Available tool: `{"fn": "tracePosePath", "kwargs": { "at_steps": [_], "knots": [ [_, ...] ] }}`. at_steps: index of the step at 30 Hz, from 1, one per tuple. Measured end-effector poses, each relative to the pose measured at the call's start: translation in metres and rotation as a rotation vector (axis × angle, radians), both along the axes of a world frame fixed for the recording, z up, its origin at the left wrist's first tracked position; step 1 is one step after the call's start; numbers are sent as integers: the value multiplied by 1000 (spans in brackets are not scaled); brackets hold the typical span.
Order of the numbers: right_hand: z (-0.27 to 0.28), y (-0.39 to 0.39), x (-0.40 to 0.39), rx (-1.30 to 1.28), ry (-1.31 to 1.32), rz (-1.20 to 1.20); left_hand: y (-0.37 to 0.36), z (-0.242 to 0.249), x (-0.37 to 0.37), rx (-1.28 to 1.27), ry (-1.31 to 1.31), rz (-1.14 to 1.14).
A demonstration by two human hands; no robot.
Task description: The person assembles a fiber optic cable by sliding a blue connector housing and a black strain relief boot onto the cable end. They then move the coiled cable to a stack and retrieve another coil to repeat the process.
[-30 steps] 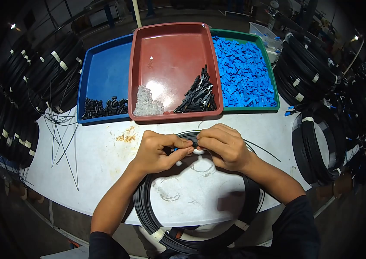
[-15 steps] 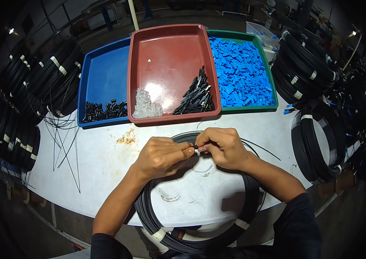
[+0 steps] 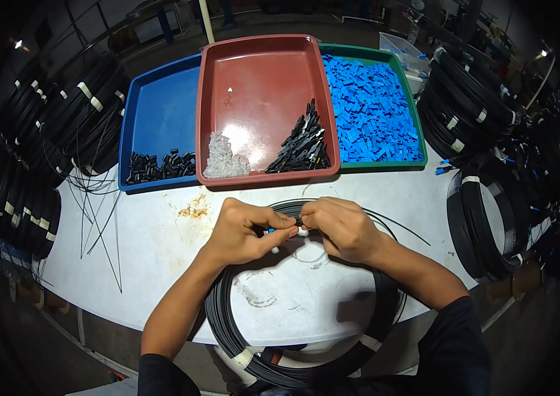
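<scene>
My left hand point(image 3: 244, 231) and my right hand point(image 3: 343, 228) meet above the far side of a black cable coil point(image 3: 224, 313). Between their fingertips is a small black piece point(image 3: 298, 222), pinched from both sides and partly covered by the fingers. A white bit point(image 3: 302, 232) shows just below it. Under the left fingers a small blue part point(image 3: 271, 230) is visible. The coil lies on the white table and hangs over its near edge, with pale tape around it in two places.
Behind the hands stand a blue tray point(image 3: 161, 119) with black pieces, a red tray point(image 3: 260, 79) with clear and black pieces, and a green tray point(image 3: 419, 142) full of blue pieces. Cable coils are stacked left point(image 3: 82, 112) and right point(image 3: 471, 99).
My left hand has turned and its fingers have shifted, so the blue part beneath them now shows. My right hand has rolled slightly over the black piece.
</scene>
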State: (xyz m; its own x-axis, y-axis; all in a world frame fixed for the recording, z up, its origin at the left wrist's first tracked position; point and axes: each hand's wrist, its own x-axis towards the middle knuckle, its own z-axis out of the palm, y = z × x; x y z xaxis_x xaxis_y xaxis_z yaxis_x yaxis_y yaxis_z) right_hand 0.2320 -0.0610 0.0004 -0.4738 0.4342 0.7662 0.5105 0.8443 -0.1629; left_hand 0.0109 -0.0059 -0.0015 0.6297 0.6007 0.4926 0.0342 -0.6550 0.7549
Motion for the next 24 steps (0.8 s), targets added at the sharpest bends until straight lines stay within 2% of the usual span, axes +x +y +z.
{"fn": "tracePosePath", "kwargs": {
  "at_steps": [1, 2, 4, 5, 8, 10, 11, 12, 13, 14, 15, 16, 17, 19, 21, 23, 24],
  "knots": [
    [-3, -1, 1, -123, 53, 12, 0, -1, 0, 2, 2, -1],
    [-5, -1, 2, -246, 107, 24, 1, -3, 1, 117, -3, -28],
    [-6, 1, 1, -325, 171, 55, 1, -1, 1, 314, -5, -53],
    [-6, 1, 0, -404, 232, 88, 0, 1, 1, 314, -5, -55],
    [-4, 2, 1, -534, 243, 88, 1, 1, 1, 454, 57, -52],
    [-3, 3, 1, -512, 227, 63, 4, -5, 1, 666, 87, 0],
    [-3, 4, 0, -488, 212, 39, 4, -4, 1, 665, 86, 5],
    [-3, 4, 0, -490, 208, 42, 3, -2, 0, 559, 44, 16],
    [-4, 4, -1, -344, 139, 25, 3, -1, 0, 453, 2, 26],
    [-4, 4, -2, -199, 72, 6, 1, 0, 0, 452, 0, 27],
    [-4, 4, -1, -200, 71, 5, 0, 0, 0, 270, -14, 38],
    [-2, 4, -1, -98, 26, 2, -1, 0, 0, 89, -28, 47],
    [-1, 4, 0, 4, -19, -1, -1, -2, 0, 87, -27, 46],
    [1, 2, -2, 69, -45, -13, 2, -6, -3, -274, -85, -27],
    [3, 2, -2, 135, -69, -27, 1, -3, -2, -289, -104, -36],
    [3, 1, -1, 153, -60, 4, 1, 0, -2, -91, -44, -22],
    [2, 1, -1, 154, -59, 2, 0, -2, -1, -89, -43, -24]
  ]
}}
